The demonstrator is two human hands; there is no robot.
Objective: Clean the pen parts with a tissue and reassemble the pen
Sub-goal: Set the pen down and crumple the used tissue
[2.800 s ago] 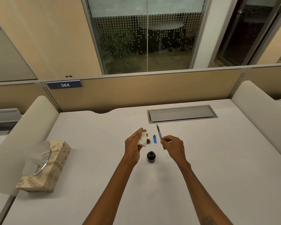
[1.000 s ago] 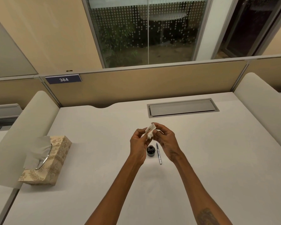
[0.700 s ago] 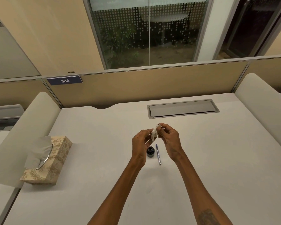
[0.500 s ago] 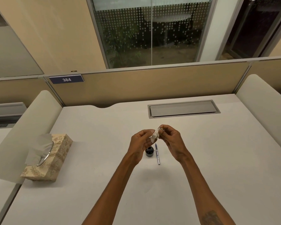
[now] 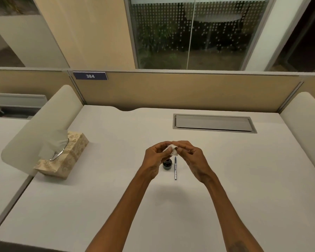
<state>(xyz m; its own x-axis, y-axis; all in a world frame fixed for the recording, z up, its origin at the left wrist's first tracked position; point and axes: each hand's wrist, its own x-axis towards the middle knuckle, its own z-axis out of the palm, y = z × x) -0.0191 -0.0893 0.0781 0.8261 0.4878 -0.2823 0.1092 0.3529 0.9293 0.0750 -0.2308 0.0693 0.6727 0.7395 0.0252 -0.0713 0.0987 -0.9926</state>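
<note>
Near the centre of the frame, your left hand (image 5: 154,157) and your right hand (image 5: 190,156) meet above the bench (image 5: 244,179), fingertips drawn together on a crumpled white tissue (image 5: 172,149). Both hands are pinched closed on that tissue. Whether a pen part sits inside the wad cannot be told; the paper and your fingers hide it.

Directly below the hands in the frame, a small dark ink bottle (image 5: 167,164) stands upright on the bench. Just right of it, apart from it, lies a slim pen part (image 5: 175,168), blue-grey, lengthwise up and down the frame and untouched by either hand.

At the left of the frame, a patterned tissue box (image 5: 69,157) rests on the bench near its left edge, with a sheet standing out of the top. It is well apart from the hands. A translucent side screen (image 5: 35,131) overlaps the box from the left.

Toward the upper right of the bench surface, a grey cable hatch (image 5: 214,123) lies flush and closed. Above the partition at upper left, a dark plate (image 5: 90,76) reads 384.
</note>
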